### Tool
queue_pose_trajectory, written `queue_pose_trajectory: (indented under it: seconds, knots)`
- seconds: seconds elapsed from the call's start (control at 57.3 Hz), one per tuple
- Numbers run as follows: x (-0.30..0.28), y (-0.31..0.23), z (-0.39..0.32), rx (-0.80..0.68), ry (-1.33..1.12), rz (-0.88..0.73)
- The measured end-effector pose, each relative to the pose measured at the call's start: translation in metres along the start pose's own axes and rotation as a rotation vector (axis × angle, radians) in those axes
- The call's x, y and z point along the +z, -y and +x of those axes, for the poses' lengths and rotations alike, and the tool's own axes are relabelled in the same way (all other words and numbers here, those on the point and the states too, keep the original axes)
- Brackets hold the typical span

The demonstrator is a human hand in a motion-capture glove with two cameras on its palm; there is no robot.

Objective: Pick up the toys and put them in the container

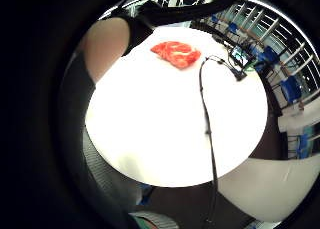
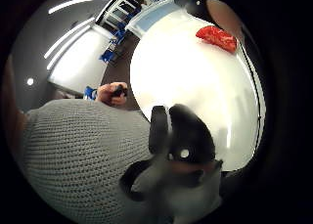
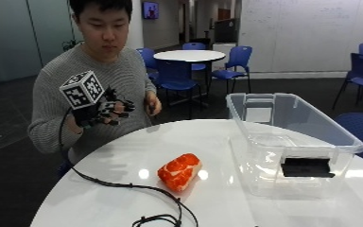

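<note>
The gloved right hand (image 3: pixel 103 113) hangs in the air near the person's chest, well apart from the toy (image 3: pixel 179 171), its fingers (image 3: pixel 122 108) relaxed and lightly spread, holding nothing — a ready pose before a reach, by my guess. The toy — a soft-looking, rounded lump, orange-red marbled with white — lies on the glossy white round counter (image 3: pixel 106 194) just beside the clear plastic container (image 3: pixel 295 137), an open-topped bin standing within easy reach for the drop.

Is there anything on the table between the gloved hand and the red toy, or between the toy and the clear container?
Nothing visible blocks either path. The gloved right hand is raised above the table edge, and the red toy lies alone on the white table. The clear container stands beside the toy with its top open and bare table between them.
</note>
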State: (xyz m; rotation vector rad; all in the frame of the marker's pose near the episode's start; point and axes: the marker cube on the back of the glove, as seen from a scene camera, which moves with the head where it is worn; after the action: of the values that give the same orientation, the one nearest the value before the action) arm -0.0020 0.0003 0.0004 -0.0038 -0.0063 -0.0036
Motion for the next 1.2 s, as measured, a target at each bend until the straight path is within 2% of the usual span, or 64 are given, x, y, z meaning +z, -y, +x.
queue_pose_trajectory:
  seconds: [0.314, 0.471, 0.646, 0.768, 0.89, 1.083, 1.205]
  knots:
    - [-0.002, 0.003, -0.006, 0.031, -0.043, -0.031]
    - [-0.001, 0.028, -0.001, 0.011, -0.079, -0.078]
    - [-0.009, 0.122, 0.013, -0.043, -0.108, -0.126]
    - [-0.008, 0.192, 0.033, -0.004, -0.178, -0.125]
    - [-0.005, 0.234, 0.054, 0.041, -0.223, -0.134]
    - [0.033, 0.251, 0.085, 0.121, -0.188, -0.240]
    - [0.094, 0.243, 0.115, 0.207, -0.168, -0.412]
